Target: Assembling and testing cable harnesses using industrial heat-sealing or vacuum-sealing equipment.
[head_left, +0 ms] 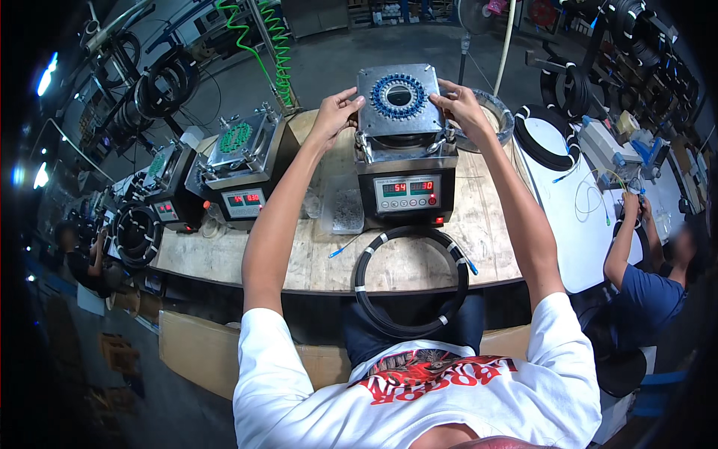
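My left hand (336, 114) and my right hand (461, 110) grip opposite edges of a square metal plate (370, 121), thumbs near its top face. A ring of blue connectors (376, 97) surrounds the plate's round central opening. Beneath the plate stands a black and silver benchtop machine (368, 196) with a lit red digital display; whether the plate rests fully on it I cannot tell. In front of the machine, a coil of black cable (361, 278) tied with white bands hangs partly over the table's near edge. Its blue-tipped ends lie on the wood.
Two similar machines with green connector rings (236, 138) stand to the left on the wooden table (314, 258). Beside my machine is a clear plastic container (348, 211). More black coils (535, 153) lie at right, where a co-worker's hands (633, 206) handle thin cable.
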Available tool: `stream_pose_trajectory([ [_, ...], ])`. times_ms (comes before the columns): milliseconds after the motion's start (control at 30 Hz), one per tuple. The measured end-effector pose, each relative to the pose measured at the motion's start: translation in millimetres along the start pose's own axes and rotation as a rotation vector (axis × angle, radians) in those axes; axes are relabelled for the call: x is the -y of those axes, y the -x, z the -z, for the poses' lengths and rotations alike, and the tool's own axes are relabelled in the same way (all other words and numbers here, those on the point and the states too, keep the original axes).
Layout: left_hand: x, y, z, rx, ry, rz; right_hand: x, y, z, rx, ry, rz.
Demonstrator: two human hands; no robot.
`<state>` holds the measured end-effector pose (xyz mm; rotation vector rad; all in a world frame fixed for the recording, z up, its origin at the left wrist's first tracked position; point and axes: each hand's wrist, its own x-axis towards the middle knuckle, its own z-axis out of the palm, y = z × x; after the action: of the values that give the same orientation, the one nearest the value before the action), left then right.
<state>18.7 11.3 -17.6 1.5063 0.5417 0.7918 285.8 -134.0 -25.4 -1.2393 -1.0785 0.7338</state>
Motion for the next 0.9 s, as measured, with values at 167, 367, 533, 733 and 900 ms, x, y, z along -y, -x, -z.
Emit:
stream_pose_trajectory([
  [167,9.1,1.0,2.6,-0.039,-0.122,0.013,1.3,11.7,-2.9,-0.002,0.134,-0.066],
  [367,19.2,-4.4,6.1,-0.023,-0.284,0.003,-1.6,12.7,0.7,0.053,0.174,-0.070],
  [533,16.1,8.2,0.1,-0.080,-0.451,0.021,-2.6,14.9,-1.1,0.050,0.198,-0.112],
  [733,22.5,25.9,10.1,-0.020,-0.140,0.076,-15.8,17.9,18.3,0.035,0.380,-0.030],
  [900,24.2,63.5,19.9,0.164,-0.353,-0.131,12.1,52.0,20.2,0.160,0.562,0.076],
])
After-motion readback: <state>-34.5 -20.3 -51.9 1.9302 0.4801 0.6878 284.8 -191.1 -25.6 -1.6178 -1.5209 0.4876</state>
